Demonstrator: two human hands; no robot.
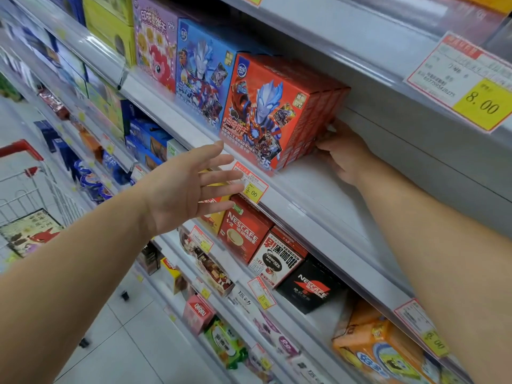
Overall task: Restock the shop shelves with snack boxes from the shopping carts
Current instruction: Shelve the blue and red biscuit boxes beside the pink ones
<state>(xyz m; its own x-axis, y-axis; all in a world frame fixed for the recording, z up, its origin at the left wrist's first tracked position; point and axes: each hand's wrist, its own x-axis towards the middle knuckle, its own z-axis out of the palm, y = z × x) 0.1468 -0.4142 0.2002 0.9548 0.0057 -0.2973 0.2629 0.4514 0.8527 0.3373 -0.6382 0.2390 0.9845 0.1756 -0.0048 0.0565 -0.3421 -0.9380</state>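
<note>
The row of red snack boxes (257, 112) stands at the shelf's (318, 187) front edge, its length running back into it. My right hand (342, 152) is nearer and touches the row's right side. Its fingers are partly hidden, so I cannot tell the grip. My left hand (188, 187) hovers just off the front edge, fingers spread wide.

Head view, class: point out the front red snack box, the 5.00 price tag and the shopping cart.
front red snack box (257, 112), head view, middle of its front face.
5.00 price tag (252, 193), head view, its yellow patch.
shopping cart (19, 149), head view, its red handle.
</note>
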